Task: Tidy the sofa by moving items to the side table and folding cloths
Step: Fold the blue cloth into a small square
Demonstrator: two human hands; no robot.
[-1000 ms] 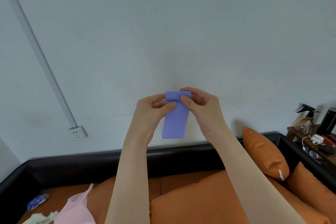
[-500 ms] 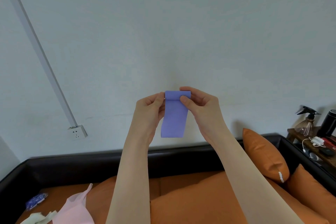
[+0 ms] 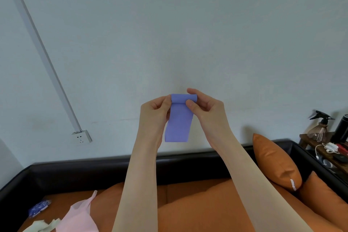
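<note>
Left hand point(image 3: 153, 114) and right hand point(image 3: 206, 108) are held raised in mid-air, each pinching an end of the rolled top of the purple cloth point(image 3: 178, 122). Since a second ago the left thumb has been drawn back off the cloth's face to its left edge; the strip hangs as before. Below, a pink garment point(image 3: 78, 216) is seen on the sofa point(image 3: 197, 211); farther right, the side table point(image 3: 325, 153) carries a spray bottle point(image 3: 321, 126).
</note>
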